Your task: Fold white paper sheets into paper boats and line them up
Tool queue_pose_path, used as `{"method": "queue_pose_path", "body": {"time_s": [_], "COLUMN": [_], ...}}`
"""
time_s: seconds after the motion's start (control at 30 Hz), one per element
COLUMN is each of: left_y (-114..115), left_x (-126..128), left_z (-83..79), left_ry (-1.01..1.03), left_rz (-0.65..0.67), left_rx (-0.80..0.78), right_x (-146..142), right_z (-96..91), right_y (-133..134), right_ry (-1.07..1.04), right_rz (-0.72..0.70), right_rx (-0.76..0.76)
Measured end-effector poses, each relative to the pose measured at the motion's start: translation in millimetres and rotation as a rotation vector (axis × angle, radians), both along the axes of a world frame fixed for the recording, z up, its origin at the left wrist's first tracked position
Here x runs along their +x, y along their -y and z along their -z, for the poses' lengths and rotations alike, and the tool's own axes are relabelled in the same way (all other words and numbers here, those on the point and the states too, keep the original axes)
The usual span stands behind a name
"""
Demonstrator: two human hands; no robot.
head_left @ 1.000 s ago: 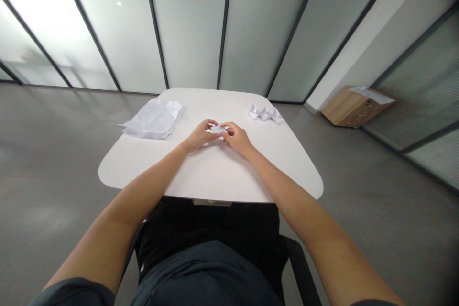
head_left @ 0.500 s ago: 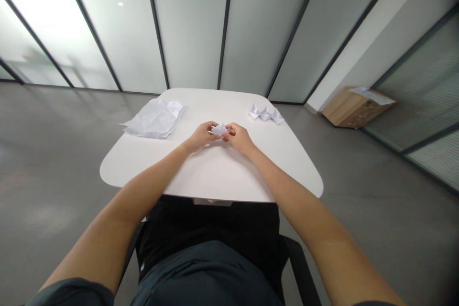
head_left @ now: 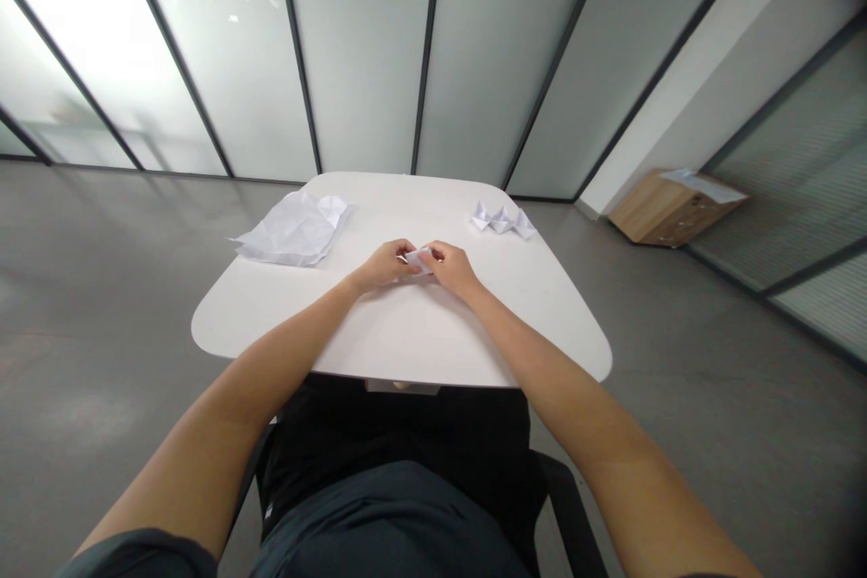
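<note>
A small folded piece of white paper point(head_left: 418, 261) is pinched between my two hands, just above the middle of the table. My left hand point(head_left: 391, 264) grips its left side, the thumb in front and the fingers curled behind. On the right side, my right hand point(head_left: 448, 265) holds it with thumb and fingers closed, covering part of the paper. The finer folds are too small to make out.
The white table point(head_left: 406, 334) has rounded corners. Crumpled sheets of white paper point(head_left: 291, 230) lie at its back left. Three folded paper boats point(head_left: 501, 219) stand in a row at the back right. A wooden cabinet point(head_left: 670, 208) is on the floor beyond, near the glass wall.
The folded paper has turned between my fingers; its raised point no longer shows. My right hand now covers more of it. The view has shifted slightly.
</note>
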State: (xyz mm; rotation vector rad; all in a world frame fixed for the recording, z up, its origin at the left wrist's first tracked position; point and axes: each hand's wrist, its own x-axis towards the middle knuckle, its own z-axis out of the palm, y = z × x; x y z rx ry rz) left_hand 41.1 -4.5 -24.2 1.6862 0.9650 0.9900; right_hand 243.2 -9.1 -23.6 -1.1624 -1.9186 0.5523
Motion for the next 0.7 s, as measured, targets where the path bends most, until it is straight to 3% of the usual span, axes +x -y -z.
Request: {"method": "queue_pose_path", "body": {"time_s": [0.2,0.53,0.7], "left_y": [1.5,-1.6,-6.2], "left_x": [2.9,2.0,-1.8], "left_z": [-3.8,0.1,0.0], "left_ry": [-0.058,-0.009,-0.06], "left_rz": [-0.042,-0.067,-0.176], "left_rx": [-0.002,0.027,0.168], "right_x": [-1.4,2.7,5.5], "right_z": [-7.6,-4.3,-3.7], "right_y": [3.4,-2.2,-4.5], "right_ry": [0.052,-0.052,-0.122], "right_rz": [0.051,-0.05,-0.094], "right_rx": [0.048,-0.011,-0.064]}}
